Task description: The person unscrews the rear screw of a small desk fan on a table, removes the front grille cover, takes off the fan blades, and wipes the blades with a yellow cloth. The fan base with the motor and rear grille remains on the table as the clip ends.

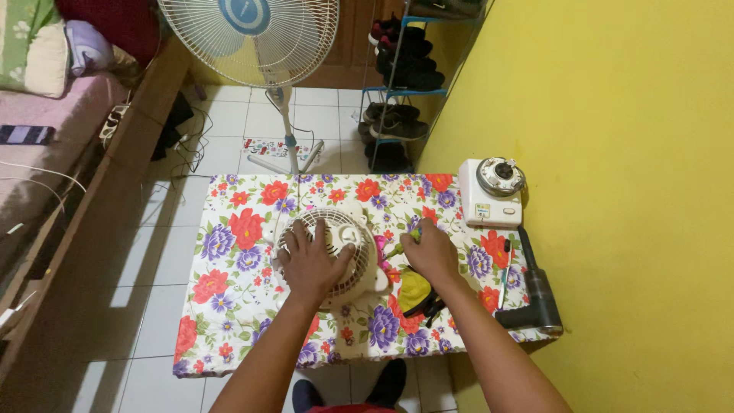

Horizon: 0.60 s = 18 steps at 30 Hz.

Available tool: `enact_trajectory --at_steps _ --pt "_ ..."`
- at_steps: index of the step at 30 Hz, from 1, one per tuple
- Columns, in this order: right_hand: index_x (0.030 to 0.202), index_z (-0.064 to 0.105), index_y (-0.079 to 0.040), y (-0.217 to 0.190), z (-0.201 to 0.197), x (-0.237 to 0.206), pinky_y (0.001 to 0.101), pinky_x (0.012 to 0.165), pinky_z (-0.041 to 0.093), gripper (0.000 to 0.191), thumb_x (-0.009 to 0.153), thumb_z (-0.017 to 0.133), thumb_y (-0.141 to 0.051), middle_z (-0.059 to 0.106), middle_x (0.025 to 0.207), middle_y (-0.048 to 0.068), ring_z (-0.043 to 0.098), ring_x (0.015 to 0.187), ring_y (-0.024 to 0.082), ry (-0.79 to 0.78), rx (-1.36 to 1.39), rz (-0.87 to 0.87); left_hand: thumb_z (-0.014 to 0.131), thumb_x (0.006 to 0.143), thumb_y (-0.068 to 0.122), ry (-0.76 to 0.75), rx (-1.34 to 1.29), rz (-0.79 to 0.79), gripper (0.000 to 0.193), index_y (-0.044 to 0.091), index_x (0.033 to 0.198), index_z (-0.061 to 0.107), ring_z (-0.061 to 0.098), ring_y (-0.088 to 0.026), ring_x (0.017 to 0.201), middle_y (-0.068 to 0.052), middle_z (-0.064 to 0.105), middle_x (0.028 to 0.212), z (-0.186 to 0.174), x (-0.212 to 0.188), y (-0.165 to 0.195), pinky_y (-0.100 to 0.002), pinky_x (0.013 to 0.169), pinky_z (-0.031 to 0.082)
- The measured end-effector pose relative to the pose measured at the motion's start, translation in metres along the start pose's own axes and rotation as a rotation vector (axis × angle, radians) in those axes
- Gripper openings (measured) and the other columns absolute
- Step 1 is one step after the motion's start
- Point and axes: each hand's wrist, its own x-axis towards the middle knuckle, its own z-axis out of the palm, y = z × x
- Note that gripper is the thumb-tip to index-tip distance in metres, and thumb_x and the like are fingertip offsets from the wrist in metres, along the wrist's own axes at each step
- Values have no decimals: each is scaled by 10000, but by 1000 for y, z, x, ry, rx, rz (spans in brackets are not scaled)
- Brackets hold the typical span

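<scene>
A small white fan [336, 229] lies face up on the flowered tablecloth [229, 260]. My left hand [312, 260] rests flat on its round grille with fingers spread. My right hand [430, 252] sits just right of the fan, closed around a screwdriver with a green and yellow handle [401, 246] whose tip points toward the fan's side. Under my right wrist lies a yellow and black tool [417, 294].
A white blender base [491, 191] stands at the table's far right corner. A black handheld device [535, 294] and a thin screwdriver [505, 271] lie by the yellow wall. Beyond the table stand a pedestal fan [252, 34] and a shoe rack [401, 84]; a bed [46, 115] is left.
</scene>
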Motion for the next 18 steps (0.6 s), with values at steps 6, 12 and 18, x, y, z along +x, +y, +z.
enact_trajectory --at_steps 6,12,18 --pt "1133 631 -36 4 6 -6 524 791 543 462 832 662 -385 724 942 238 702 898 428 -7 13 -49 680 767 745 90 101 168 1032 -6 1421 410 231 -419 1497 -267 276 1592 -1 11 -12 -657 1138 230" --pt "1118 629 -9 7 12 -7 533 808 540 440 860 648 -365 724 933 244 705 898 431 -22 -54 -68 671 741 765 -104 152 44 1051 38 1454 411 255 -367 1513 -221 309 1601 -16 7 4 -616 1122 284" --pt "1095 627 -9 17 19 -10 540 782 527 417 839 701 -329 708 934 248 682 887 450 65 52 -179 671 694 842 -20 148 55 1183 28 1497 367 253 -396 1482 -250 300 1588 -8 6 8 -609 1134 259"
